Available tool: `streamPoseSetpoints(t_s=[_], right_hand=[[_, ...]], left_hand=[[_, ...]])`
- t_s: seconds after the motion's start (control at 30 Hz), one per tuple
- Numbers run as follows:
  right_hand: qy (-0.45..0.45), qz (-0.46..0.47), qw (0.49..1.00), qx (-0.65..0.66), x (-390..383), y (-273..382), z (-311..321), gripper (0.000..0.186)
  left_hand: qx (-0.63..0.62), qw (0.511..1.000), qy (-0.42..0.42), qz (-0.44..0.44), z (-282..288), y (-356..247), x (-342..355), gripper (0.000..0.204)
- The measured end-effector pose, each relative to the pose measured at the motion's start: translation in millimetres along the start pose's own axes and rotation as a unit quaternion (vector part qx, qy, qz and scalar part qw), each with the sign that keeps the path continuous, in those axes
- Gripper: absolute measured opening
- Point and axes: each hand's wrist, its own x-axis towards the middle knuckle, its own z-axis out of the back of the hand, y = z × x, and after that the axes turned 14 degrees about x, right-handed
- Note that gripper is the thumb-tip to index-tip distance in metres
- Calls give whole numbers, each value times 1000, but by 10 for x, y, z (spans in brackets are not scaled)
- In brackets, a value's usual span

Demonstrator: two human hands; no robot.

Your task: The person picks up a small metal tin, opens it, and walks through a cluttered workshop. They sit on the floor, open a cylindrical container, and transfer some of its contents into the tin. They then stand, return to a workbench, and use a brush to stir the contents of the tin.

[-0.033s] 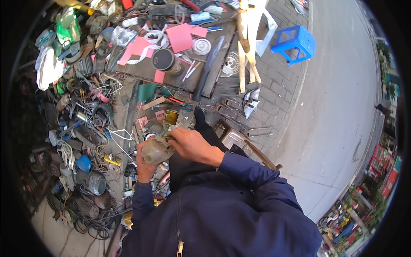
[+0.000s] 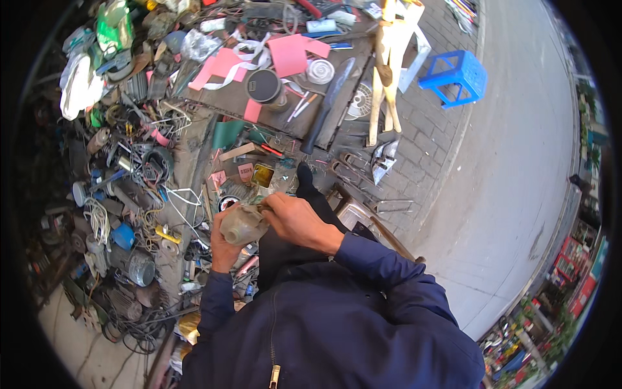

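Note:
Over my lap, my left hand [image 2: 223, 251] is wrapped around a dull grey-beige, bottle-like piece [image 2: 240, 227] with a short round neck facing me. My right hand [image 2: 301, 223] is pinched at the far right edge of this piece. Whatever sits between its fingertips is too small and covered to name. Just beyond the hands are a square open tin [image 2: 262, 175] with a yellowish inside and a round tin [image 2: 227, 202] with a pale rim. A red-handled tool [image 2: 272, 150] lies farther off, near a wooden strip [image 2: 237, 152].
A large knife [image 2: 328, 104] lies on the dark board beside a dark-lidded jar [image 2: 264, 87] and pink sheets [image 2: 287, 55]. Tangled cables and scrap parts [image 2: 123, 227] crowd the left. At right stand wooden sticks [image 2: 383, 71], a blue stool [image 2: 455, 76] and a wooden-armed chair [image 2: 353, 211].
The view has shifted slightly, so the surroundings sit a little farther right. Both hands keep nearly the same grip on the grey-beige piece.

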Motion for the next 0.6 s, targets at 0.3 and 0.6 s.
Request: streamPoseSetpoints(t_s=[0.3,0.6], right_hand=[[115,-3,993,-33,124,-192,-644,15],[240,-119,962,-54,329,-340,-1492,16]], left_hand=[[-138,978,-158,2,-134,1047,-695,73],[-248,921,-299,28,-135,1685,-1356,73]])
